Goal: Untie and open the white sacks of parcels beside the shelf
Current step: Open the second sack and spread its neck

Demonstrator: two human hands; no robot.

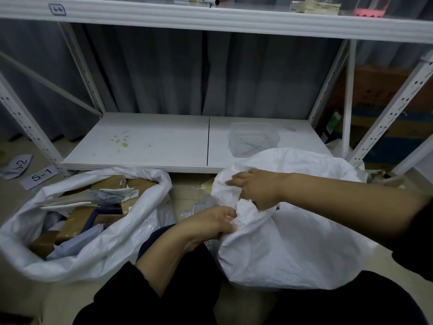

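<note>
Here, low and centre in the frame, the left hand pinches a fold of the closed sack, fingers together on the crinkled woven cloth. Just above, the right hand grips the bunched neck; better to work the gather loose than tug. At lower left, the open sack slumps, showing brown cartons. Beyond stands the white metal shelf.
</note>
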